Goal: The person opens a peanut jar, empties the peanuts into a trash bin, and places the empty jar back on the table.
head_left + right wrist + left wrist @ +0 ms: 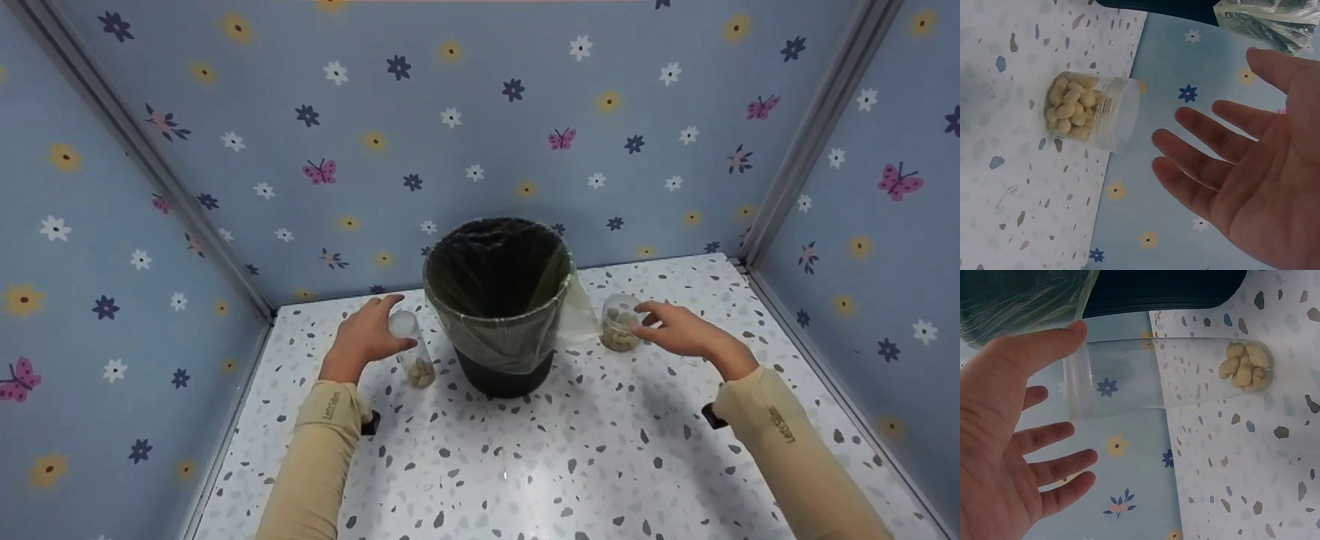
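Note:
To the left of the bin stands a tall clear jar (418, 358) with several peanuts (1245, 367) at its bottom. My left hand (366, 332) is beside its top, thumb and fingers spread apart. In the left wrist view the thumb lies close to the lid end; whether it touches cannot be told. A short clear jar (1081, 109) with a lid, holding several peanuts, stands right of the bin. Close by its right side is my right hand (681, 330), fingers loosely extended. The right wrist view shows a gap between those fingers and the jar.
A black waste bin (504, 381) with a translucent liner (487, 341) stands between the two jars, near the back wall. The liner's loose edge hangs toward the short jar. Flower-patterned walls (420, 97) border the speckled white table (510, 465) at back and sides.

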Tool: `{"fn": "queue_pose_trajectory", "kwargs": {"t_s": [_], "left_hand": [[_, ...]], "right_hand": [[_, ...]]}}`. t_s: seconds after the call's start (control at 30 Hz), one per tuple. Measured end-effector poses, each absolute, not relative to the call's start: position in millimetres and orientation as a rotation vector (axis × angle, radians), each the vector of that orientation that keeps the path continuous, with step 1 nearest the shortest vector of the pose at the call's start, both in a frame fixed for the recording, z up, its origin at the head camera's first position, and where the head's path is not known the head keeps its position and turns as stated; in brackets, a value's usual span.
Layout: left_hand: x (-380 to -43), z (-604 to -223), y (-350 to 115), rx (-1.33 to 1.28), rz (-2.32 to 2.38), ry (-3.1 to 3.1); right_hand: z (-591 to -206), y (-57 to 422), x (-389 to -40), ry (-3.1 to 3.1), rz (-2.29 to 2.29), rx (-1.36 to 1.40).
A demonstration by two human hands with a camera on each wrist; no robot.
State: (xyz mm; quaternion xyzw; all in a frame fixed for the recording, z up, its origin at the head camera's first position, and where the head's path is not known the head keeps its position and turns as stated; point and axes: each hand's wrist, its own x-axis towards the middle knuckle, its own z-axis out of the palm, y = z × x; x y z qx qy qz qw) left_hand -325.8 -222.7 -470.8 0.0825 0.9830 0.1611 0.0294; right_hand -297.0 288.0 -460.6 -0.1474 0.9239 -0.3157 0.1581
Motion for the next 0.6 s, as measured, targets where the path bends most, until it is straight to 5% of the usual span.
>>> {"fn": "queue_pose_trajectory", "kwargs": {"t_s": [0.6], "left_hand": [[-329, -496, -217, 0.250, 0.658, 3.051]], "right_hand": [[-452, 287, -267, 2.652, -0.995, -0.646]]}}
